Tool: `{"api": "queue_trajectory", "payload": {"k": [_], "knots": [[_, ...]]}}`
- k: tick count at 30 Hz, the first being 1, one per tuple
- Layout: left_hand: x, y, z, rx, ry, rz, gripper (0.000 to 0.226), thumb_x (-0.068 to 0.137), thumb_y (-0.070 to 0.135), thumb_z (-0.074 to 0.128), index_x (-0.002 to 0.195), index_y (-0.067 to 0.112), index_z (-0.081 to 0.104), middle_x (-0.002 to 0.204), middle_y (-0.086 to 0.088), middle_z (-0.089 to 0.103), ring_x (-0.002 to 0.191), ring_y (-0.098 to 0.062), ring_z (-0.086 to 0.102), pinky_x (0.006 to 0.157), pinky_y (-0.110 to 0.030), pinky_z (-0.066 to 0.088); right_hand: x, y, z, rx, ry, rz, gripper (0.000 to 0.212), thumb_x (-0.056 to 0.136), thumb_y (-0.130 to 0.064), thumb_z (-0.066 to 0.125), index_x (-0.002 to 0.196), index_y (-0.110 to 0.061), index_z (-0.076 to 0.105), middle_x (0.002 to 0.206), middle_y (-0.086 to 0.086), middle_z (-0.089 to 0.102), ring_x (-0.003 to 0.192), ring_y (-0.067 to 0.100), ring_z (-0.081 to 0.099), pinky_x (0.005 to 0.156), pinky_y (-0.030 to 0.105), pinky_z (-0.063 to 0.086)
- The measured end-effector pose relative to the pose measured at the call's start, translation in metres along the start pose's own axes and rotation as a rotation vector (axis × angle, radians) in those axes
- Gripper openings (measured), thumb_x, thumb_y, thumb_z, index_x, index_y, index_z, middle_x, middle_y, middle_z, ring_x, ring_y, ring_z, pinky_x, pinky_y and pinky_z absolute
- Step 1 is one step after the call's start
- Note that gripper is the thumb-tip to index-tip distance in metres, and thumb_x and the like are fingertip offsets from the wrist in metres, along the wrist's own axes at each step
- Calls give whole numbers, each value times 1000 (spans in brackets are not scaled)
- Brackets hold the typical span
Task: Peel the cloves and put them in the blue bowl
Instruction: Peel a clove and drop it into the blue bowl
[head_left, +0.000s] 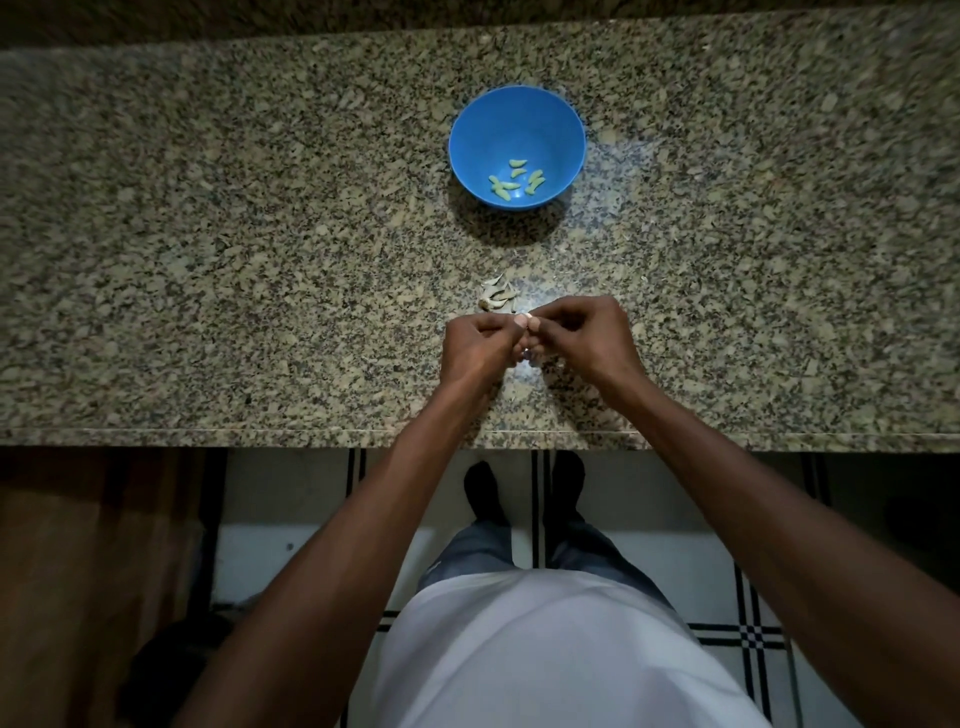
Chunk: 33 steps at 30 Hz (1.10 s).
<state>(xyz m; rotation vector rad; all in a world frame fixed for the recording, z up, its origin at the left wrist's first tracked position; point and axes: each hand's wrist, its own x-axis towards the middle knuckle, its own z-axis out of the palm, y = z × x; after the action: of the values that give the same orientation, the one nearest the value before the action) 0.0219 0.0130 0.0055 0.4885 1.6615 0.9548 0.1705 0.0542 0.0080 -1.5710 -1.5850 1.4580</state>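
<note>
Judging from the single head view, you are partway through the job. Well beyond your hands sits the round blue plastic bowl (517, 147), and in its bottom lie several pale green peeled cloves (516, 180), about seven as far as can be counted. Just past your fingertips, almost touching them, is a small heap of whitish unpeeled cloves and loose papery skins (496, 299) on the speckled granite countertop (208, 234); you cannot tell from here how many in that heap are whole cloves and how many are only husks, so the amount left is uncertain, though it looks like a handful at most.

Your left hand (475, 347) and your right hand (592, 338) meet at the fingertips above the counter's near half. Between them you pinch one small pale clove (525, 318); both hands have their fingers curled in around it, thumbs and forefingers pressed close. The clove looks half hidden by your fingers, so whether its skin is off yet cannot be made out. Something small and shiny shows just under your fingers, too unclear to name.

Likely what remains: finish stripping this clove, carry it forward to the bowl, then work through the heap.
</note>
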Motion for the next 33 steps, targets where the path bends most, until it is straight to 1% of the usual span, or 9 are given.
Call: {"api": "queue_trajectory", "payload": {"k": [2, 5, 8, 13, 16, 21, 26, 31, 33], "knots": [[2, -4, -2, 51, -11, 52, 23, 95, 22, 76, 104, 1, 75, 89, -14, 79, 83, -26, 78, 69, -30, 60, 3, 1, -4, 127, -72, 79, 14, 91, -14, 80, 102, -4, 79, 88, 10, 80, 82, 28, 79, 82, 50, 65], [2, -5, -4, 147, -6, 131, 24, 96, 28, 73, 104, 6, 76, 89, -8, 79, 83, -20, 77, 68, -27, 59, 5, -1, -9, 247, -144, 155, 20, 91, -15, 80, 103, 1, 78, 92, 18, 79, 91, 42, 76, 87, 55, 63], [2, -3, -5, 264, 20, 241, 20, 98, 29, 71, 102, 10, 75, 90, -3, 77, 85, -13, 74, 73, -26, 61, 8, -4, -10, 346, -181, 219, 24, 90, -11, 79, 107, 5, 76, 96, 23, 77, 84, 35, 73, 88, 53, 63], [4, -1, -8, 375, 35, 354, 14, 97, 26, 71, 99, 12, 72, 89, 2, 74, 83, -7, 71, 72, -21, 59, 15, -7, -13, 463, -221, 338, 29, 85, -2, 81, 111, 8, 73, 104, 21, 76, 91, 26, 75, 90, 39, 63], [3, -5, -11, 372, 42, 356, 13, 95, 23, 73, 98, 11, 75, 90, 2, 76, 83, -9, 72, 74, -23, 60, 14, -5, -12, 437, -226, 319, 30, 88, -1, 78, 117, 5, 73, 102, 23, 76, 85, 24, 75, 89, 41, 63], [-2, -12, -17, 389, 45, 356, 15, 87, 8, 77, 101, 13, 80, 97, 2, 78, 90, -8, 74, 81, -29, 63, 12, 0, -13, 416, -203, 313, 24, 95, -1, 71, 115, 12, 70, 99, 26, 72, 81, 27, 72, 91, 47, 63], [-5, -7, -15, 296, 65, 383, 20, 90, 13, 79, 110, 13, 77, 102, 1, 77, 92, -3, 71, 72, -11, 54, 10, 1, -14, 361, -216, 268, 18, 97, -5, 71, 109, 9, 72, 93, 21, 75, 81, 28, 71, 88, 48, 63], [0, -3, -15, 217, -8, 367, 13, 93, 17, 76, 104, 11, 80, 98, 0, 79, 94, -13, 75, 84, -34, 63, 9, -2, -14, 264, -277, 220, 21, 97, -16, 73, 104, 4, 76, 94, 19, 76, 81, 24, 70, 84, 40, 63], [2, -4, -17, 211, -26, 343, 11, 93, 16, 76, 103, 11, 79, 96, 0, 79, 92, -15, 75, 85, -36, 63, 9, -5, -16, 220, -303, 202, 22, 98, -18, 71, 103, 3, 76, 92, 18, 76, 79, 20, 69, 78, 33, 62]]}}
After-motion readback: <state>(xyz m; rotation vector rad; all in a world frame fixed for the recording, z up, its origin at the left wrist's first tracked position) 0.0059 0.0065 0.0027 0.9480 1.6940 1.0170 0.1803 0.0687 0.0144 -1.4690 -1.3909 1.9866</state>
